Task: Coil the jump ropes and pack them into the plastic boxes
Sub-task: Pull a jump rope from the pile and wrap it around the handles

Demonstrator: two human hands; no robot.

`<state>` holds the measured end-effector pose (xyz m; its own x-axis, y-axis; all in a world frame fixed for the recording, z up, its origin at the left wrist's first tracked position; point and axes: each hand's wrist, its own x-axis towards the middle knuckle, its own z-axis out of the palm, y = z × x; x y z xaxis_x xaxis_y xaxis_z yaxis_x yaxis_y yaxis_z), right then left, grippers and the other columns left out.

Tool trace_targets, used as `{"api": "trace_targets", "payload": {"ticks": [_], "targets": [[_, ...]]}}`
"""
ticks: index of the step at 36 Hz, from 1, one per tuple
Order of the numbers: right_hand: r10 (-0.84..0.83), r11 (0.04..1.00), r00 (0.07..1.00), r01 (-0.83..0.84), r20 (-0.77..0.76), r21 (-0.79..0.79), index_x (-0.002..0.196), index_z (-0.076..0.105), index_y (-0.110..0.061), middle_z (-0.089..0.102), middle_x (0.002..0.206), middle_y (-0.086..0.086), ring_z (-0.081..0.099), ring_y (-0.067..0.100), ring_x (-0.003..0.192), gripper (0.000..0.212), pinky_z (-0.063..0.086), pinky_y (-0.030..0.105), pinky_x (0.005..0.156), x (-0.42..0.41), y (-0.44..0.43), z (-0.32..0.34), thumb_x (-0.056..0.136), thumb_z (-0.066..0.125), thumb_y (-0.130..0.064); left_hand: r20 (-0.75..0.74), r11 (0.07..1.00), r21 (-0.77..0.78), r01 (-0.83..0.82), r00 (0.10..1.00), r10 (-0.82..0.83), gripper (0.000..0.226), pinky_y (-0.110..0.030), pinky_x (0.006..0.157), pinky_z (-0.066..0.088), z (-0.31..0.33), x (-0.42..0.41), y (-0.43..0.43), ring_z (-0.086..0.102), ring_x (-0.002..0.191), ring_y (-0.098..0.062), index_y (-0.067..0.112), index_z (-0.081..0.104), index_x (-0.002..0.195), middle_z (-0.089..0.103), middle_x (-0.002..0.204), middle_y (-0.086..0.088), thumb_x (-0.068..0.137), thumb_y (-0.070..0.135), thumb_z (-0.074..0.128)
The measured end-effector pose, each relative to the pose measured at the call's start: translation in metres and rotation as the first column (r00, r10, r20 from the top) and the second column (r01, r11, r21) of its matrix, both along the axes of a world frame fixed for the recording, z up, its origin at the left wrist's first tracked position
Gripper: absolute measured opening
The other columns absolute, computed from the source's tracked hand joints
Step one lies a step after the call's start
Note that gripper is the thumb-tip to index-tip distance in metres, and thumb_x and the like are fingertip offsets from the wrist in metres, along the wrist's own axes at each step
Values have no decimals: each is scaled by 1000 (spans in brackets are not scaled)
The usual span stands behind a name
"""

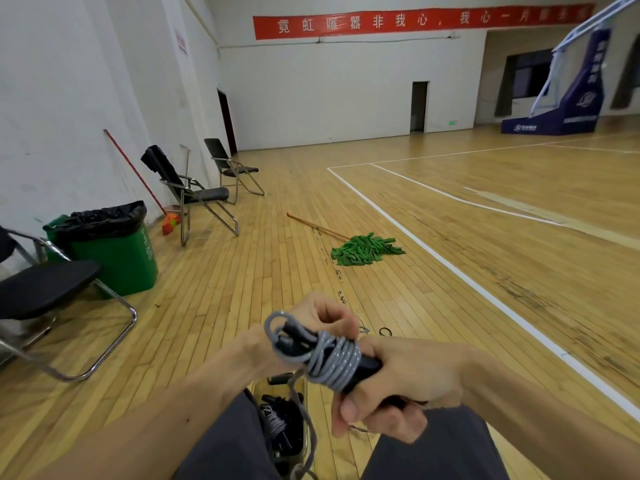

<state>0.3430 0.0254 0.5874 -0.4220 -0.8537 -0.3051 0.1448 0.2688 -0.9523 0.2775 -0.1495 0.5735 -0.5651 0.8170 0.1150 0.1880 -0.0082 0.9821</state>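
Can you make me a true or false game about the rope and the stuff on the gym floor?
1. Both bare hands hold the grey jump rope wound around its black handles. True.
2. The green mop stands against the wall. False: it lies flat on the wooden floor.
3. The clear plastic box between the knees holds nothing. False: ropes with black handles already lie inside.
4. The green bin has a black bag liner. True.
5. A loose rope tail hangs down from the bundle. True.
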Motion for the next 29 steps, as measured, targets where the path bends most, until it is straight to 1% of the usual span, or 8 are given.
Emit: {"api": "trace_targets", "payload": {"ticks": [2,4,6,7,11,13,16,29], "targets": [[-42,998,999,41,-22,-49,87,73,-15,45,53,-3,38,9,40,15,27,23,40,0,-3,-1,94,61,-10,84,994,61,-86,993,80,48,-17,42,40,-4,3,4,49,42,-5,16,62,83,57,53,7,67,54,87],[-82,994,995,77,-55,-81,85,73,-17,44,55,-1,35,14,45,15,22,32,47,-1,-4,-2,93,63,-11,168,986,94,-141,978,124,29,-15,43,41,-10,3,6,47,41,-3,10,46,98,57,54,9,91,25,69],[-134,986,989,127,-58,-106,83,73,-16,42,55,0,35,13,44,19,24,28,45,-1,-4,-2,94,62,-6,183,978,83,-192,968,174,6,-15,50,44,-14,3,2,55,52,-2,7,43,107,63,64,11,103,4,46],[-158,981,986,152,-48,-122,84,73,-15,42,55,0,36,10,42,20,27,24,42,-1,-3,-1,95,60,-4,176,973,69,-221,963,206,10,-18,54,44,-14,2,0,58,60,-7,8,47,109,64,72,11,101,3,49],[-296,939,955,288,-13,-189,86,72,-10,43,56,-1,38,7,40,16,31,20,39,-3,1,-5,95,60,-4,42,942,-109,-318,945,324,15,-47,75,40,-8,11,0,46,85,-37,26,69,85,55,91,-23,94,19,59],[-396,896,918,391,23,-211,85,71,-8,42,57,0,36,7,40,16,31,19,38,-8,4,-8,95,60,-3,-9,909,-173,-380,923,384,25,-41,67,38,-7,14,3,45,71,-30,14,64,83,54,75,-20,104,13,48],[-527,825,846,533,87,-187,81,69,-7,41,58,1,33,8,40,17,27,19,37,-16,10,-13,93,59,-2,-23,902,-205,-380,923,384,22,-23,48,26,-7,17,2,36,48,-10,14,59,93,49,56,5,107,12,42],[-718,696,696,718,33,11,92,56,-2,51,63,6,43,12,46,7,32,20,41,-35,17,-30,90,62,-1,-291,836,-368,-408,904,313,16,-17,54,42,-8,22,3,54,56,-8,31,62,102,64,86,6,106,32,46]]}}
